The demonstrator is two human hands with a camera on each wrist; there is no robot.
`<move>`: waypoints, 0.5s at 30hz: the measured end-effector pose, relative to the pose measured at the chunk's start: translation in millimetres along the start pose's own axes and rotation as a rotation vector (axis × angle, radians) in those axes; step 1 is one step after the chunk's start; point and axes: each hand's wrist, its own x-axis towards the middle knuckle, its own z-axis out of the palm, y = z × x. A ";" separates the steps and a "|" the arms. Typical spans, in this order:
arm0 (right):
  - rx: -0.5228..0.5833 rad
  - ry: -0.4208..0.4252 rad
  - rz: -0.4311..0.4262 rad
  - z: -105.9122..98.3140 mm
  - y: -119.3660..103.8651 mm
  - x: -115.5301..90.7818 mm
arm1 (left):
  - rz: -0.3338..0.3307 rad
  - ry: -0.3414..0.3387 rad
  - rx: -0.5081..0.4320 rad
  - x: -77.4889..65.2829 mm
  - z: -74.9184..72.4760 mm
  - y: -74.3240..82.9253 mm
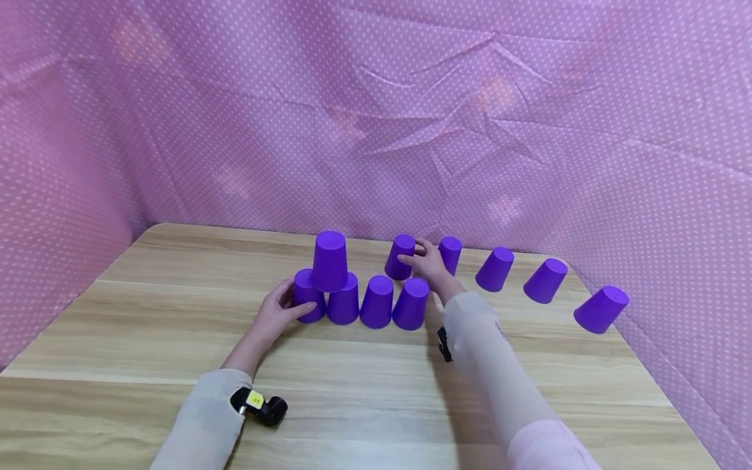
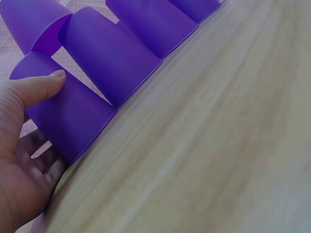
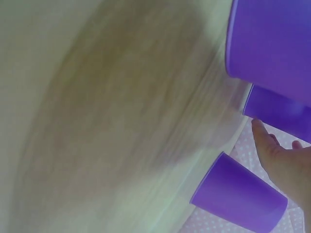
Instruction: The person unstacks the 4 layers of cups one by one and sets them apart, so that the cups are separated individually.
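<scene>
Landmark, the upper cup (image 1: 330, 261): inverted, bridging the leftmost cup (image 1: 308, 303) and second cup (image 1: 343, 305) directly below it. Third cup (image 1: 376, 303) and fourth cup (image 1: 410, 304) continue the lower row to its right, on the table (image 1: 352, 391). Left hand (image 1: 277, 314), below and left of the landmark, holds the leftmost cup, thumb across its front, fingers round the far side. Right hand (image 1: 431, 264), well right of the landmark, thumb and fingers parted beside the rear cup (image 1: 400, 258); whether it pinches that cup, cannot tell. Weak spot, my reading: the landmark's footing. A left-hand tug outward would widen the gap under it and drop it through; a hard squeeze could tip the leftmost cup and slide it off. Second hazard, right of the landmark: right sleeve (image 1: 476, 346) and wrist camera (image 1: 444, 344) near the fourth cup; a low inward sweep might clip it and, as the lower cups stand so close, shove the row from under the landmark. Third: the neighbouring cup (image 1: 450, 254), farther right of the landmark, stands just beside the right hand; a careless knuckle could topple it. Cups look light, so small knocks probably count.
</scene>
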 end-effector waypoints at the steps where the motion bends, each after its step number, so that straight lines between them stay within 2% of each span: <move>1: -0.010 -0.005 -0.003 -1.1 -0.6 -0.6 | -0.001 -0.001 0.004 0.1 -0.1 -0.1; 5: -0.024 -0.036 -0.015 -6.3 -4.3 -4.7 | -0.003 -0.002 0.021 0.2 -0.6 -0.2; 10: 0.021 -0.072 -0.045 -13.8 -10.4 -11.0 | 0.005 -0.001 0.038 -0.3 -0.8 -0.9; 15: 0.001 -0.076 -0.085 -20.9 -18.3 -15.7 | 0.005 -0.005 0.056 -1.7 -0.1 -2.2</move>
